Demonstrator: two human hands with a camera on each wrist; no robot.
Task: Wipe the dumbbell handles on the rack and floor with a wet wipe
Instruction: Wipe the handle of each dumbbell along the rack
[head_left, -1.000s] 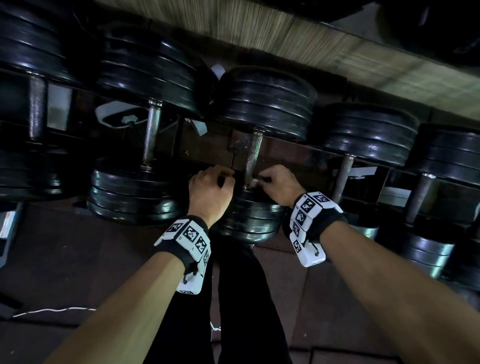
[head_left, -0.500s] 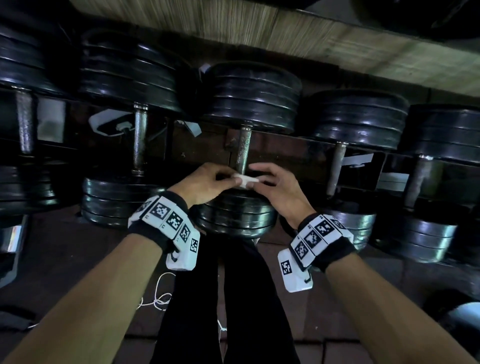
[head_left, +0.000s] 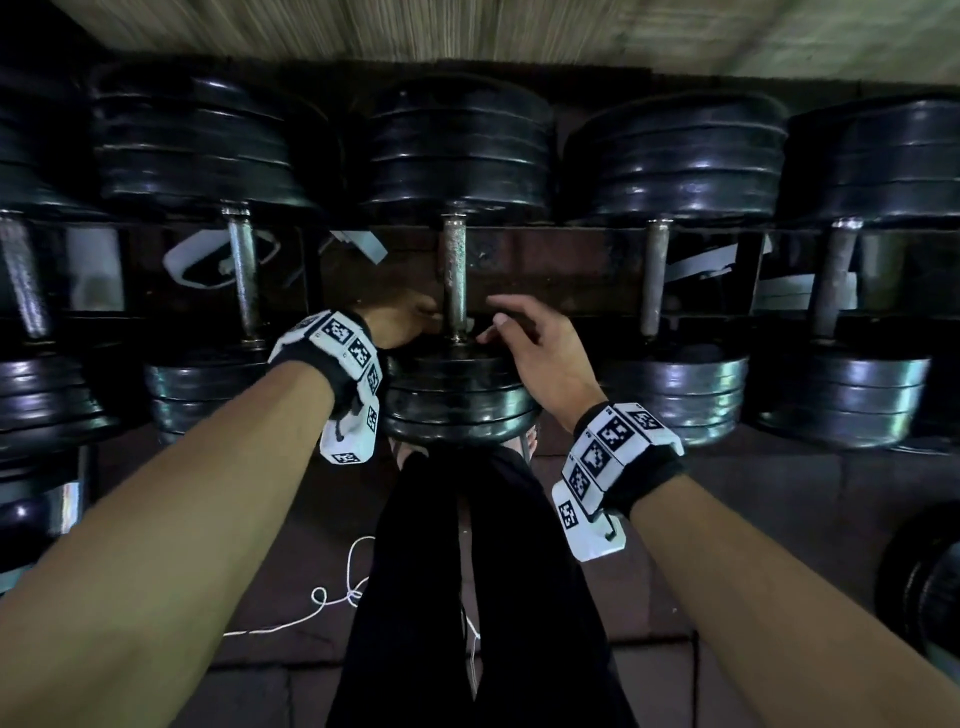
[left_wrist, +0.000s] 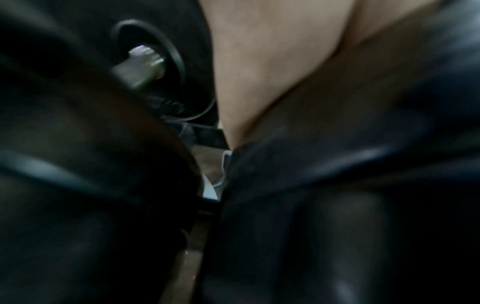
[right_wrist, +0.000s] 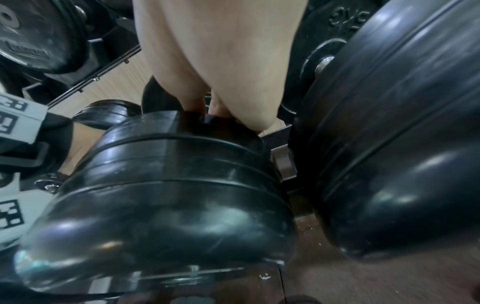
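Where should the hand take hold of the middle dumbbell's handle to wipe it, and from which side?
Probably the bare metal shaft of the middle dumbbell handle, between its black plates. It lies straight away from the person, so curl fingers round it from the left or right side.

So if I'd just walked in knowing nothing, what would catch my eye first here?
Probably the row of black rubber-plated dumbbells filling the rack across the top of the head view, each with a worn steel handle. Next, the two bare forearms reaching to the middle dumbbell's rusty steel handle: the left hand sits at its lower end, the right hand hangs open beside it. Both wrists wear white bands printed with black square markers.
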